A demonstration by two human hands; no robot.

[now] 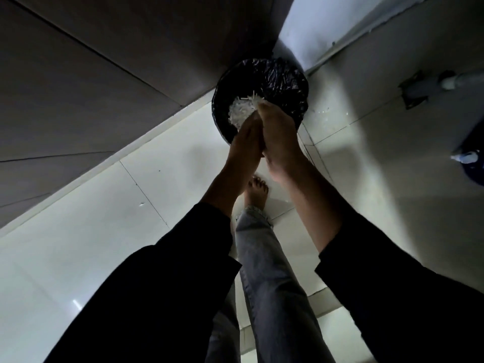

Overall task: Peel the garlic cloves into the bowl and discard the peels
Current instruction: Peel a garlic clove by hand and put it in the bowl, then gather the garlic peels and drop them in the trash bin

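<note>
A round bin lined with a black plastic bag stands on the floor in a dim corner. White garlic peels lie piled inside it. My left hand and my right hand are held together side by side over the bin's near rim, palms cupped toward the peels. Peels stick out past my fingertips, and the fingers themselves are hidden from view. No bowl or garlic cloves are visible.
Pale floor tiles spread around me. A dark cabinet face rises on the left. A few peel scraps lie on the floor right of the bin. My bare foot and jeans leg are below my hands. A blue object sits far right.
</note>
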